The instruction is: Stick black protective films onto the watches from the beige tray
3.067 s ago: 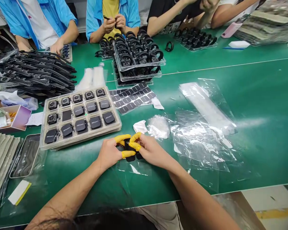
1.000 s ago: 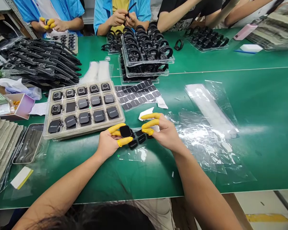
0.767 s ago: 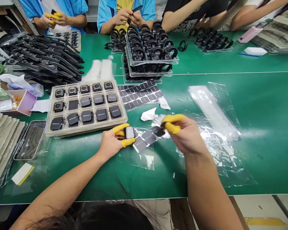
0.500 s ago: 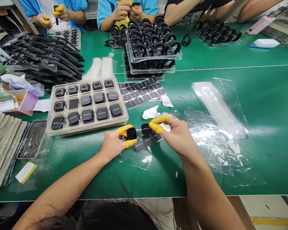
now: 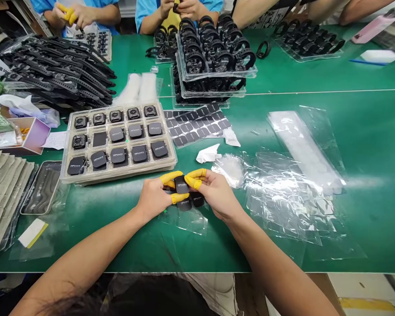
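– What lies on the far right of the desk [image 5: 375,145]?
– A pink bottle [image 5: 368,30], with a flat white piece [image 5: 380,55] and a thin blue strip [image 5: 362,61] near it
– And the left?
– A heap of black-strapped watches [image 5: 52,72], an open box [image 5: 37,136] nearer the front, and a white card [image 5: 32,231] with a yellow edge
– Across the desk?
– A person [image 5: 170,23] in blue sleeves, behind stacked clear trays [image 5: 219,76]

Wearer's own: one left hand [image 5: 153,195], one right hand [image 5: 218,192]. Held labelled black square [image 5: 181,185]: one. Top beige tray [image 5: 118,170], fifteen-compartment: six watch bodies [image 5: 116,116], eight labelled covers [image 5: 139,153], one plain dark rectangle [image 5: 99,139]. Pink bottle [image 5: 369,30]: one. Yellow-edged white pad [image 5: 32,232]: one.
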